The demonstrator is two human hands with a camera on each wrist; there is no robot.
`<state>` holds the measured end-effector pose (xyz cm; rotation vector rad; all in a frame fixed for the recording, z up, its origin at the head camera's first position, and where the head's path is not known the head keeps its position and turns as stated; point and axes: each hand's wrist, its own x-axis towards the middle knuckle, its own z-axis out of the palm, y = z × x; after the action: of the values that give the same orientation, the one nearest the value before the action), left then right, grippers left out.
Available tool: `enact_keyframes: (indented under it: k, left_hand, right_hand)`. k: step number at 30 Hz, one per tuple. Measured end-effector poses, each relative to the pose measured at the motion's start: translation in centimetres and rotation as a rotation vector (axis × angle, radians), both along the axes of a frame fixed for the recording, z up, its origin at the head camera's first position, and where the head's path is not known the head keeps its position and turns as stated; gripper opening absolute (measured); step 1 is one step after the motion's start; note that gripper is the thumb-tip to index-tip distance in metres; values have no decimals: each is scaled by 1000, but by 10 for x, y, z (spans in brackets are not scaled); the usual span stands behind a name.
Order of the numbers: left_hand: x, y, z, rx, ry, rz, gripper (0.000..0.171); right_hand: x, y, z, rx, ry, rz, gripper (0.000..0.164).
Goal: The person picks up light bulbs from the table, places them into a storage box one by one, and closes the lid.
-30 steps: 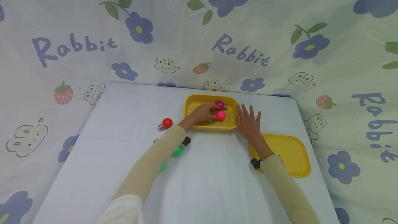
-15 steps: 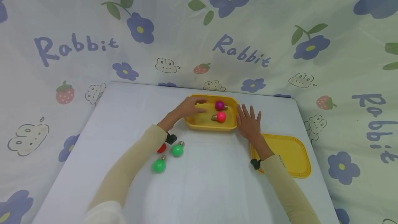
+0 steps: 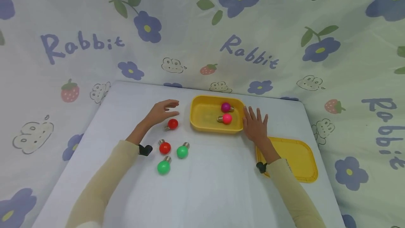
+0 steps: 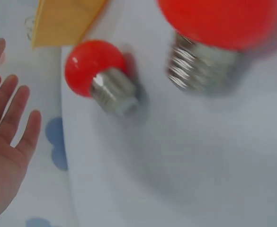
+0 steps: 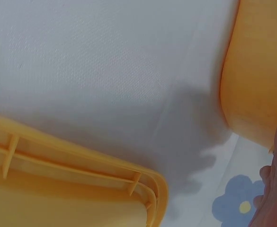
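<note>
My left hand (image 3: 160, 112) is over the table, left of the yellow bin, its fingers loosely spread around nothing. Just below its thumb lies a red light bulb (image 3: 172, 124), and a second red light bulb (image 3: 165, 147) lies nearer me. In the left wrist view that hand (image 4: 8, 132) shows at the left edge, beside a red bulb (image 4: 94, 67) with a silver screw base. My right hand (image 3: 255, 126) has straight fingers that touch the right end wall of the yellow bin (image 3: 205, 128). Inside the bin lie a purple bulb (image 3: 226, 107) and a pink bulb (image 3: 226, 118).
Two green bulbs, one green bulb (image 3: 182, 151) and another green bulb (image 3: 163, 167), lie on the white table (image 3: 218, 185) in front. A yellow lid (image 3: 297, 161) lies at the right, partly under the right forearm. A printed curtain (image 3: 190, 38) hangs behind the table.
My left hand has let go of the pink bulb inside the bin, then moved out leftward to above the red bulbs. The right hand stays at the bin's end.
</note>
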<state>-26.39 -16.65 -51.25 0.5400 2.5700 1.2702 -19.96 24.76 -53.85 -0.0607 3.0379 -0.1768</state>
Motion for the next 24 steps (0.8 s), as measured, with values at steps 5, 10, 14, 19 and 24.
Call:
enact_keyframes:
  k: [5,10,14,19,24]
  left_hand:
    - [14,-26,-14,7,-54,38,58]
    - [30,-48,-30,32,-86,48,60]
    - [39,-58,-44,27,-106,65,62]
    - [44,-55,-54,6,-130,90,61]
    - [46,-46,-57,-11,-153,80,63]
  right_hand:
    - [-1,1,-2,-4,0,5,58]
    - [-1,1,-4,-20,-4,2,58]
    - [0,1,-6,-25,2,1,58]
    - [-1,4,-5,-19,15,7,58]
    - [-2,5,-8,-5,18,5,58]
